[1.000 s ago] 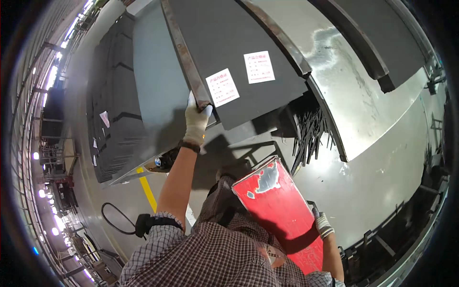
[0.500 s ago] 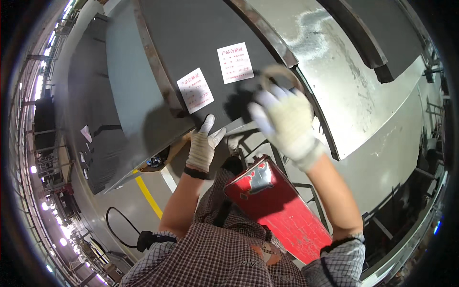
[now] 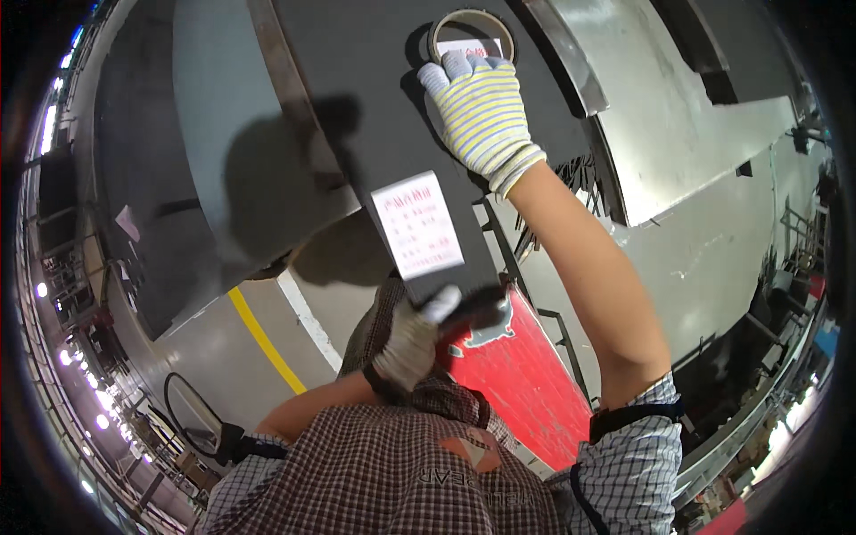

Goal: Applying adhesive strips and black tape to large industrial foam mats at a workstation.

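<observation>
My right hand, in a striped glove, reaches far forward over a dark grey panel. Its fingers close over the near rim of a tape roll, which frames part of a white printed label. Close to my body, my left hand, gloved and slightly blurred, is closed on the near end of a dark strip, thumb on top. Another white label with red print lies on this strip. Whether the strip is joined to the panel cannot be told; my left fingers are mostly hidden.
A scuffed red bench stands right of my legs. Brown metal rails border the dark panel. Bare metal sheeting extends on the right, and a yellow floor line runs at lower left.
My right hand has moved forward with the tape roll, over the farther label. My left hand has come nearer my body, and the dark strip's end with the nearer label now sits lower in view.
</observation>
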A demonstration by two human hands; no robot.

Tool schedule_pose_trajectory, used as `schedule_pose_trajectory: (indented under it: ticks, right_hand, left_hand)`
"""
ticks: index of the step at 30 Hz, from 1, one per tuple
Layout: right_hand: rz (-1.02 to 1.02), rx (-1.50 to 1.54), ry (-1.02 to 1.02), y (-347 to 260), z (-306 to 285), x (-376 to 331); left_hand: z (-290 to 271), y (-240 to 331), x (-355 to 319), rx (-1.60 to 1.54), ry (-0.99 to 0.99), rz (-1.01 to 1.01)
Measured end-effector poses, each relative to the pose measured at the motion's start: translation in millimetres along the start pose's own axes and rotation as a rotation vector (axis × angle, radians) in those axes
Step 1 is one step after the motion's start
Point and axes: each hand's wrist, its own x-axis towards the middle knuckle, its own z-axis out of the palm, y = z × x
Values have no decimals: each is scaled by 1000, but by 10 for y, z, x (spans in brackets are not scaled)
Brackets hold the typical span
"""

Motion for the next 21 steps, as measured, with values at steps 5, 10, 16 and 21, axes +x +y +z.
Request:
schedule_pose_trajectory:
  ticks: [5, 10, 16, 21]
  right_hand:
    - [28, -13, -117, 0, -96, 413]
    - [-41, 328, -208, -116, -1094, -45]
    - [-400, 573, -807, -1204, -1918, -633]
    - [-287, 874, -681, -639, -2038, -619]
  left_hand:
    - [-117, -177, -349, -191, 23, -275]
    - [-343, 207, -597, 491, -272, -314]
    - [-417, 579, -717, 565, -214, 173]
    - [-830, 784, -713, 255, -414, 196]
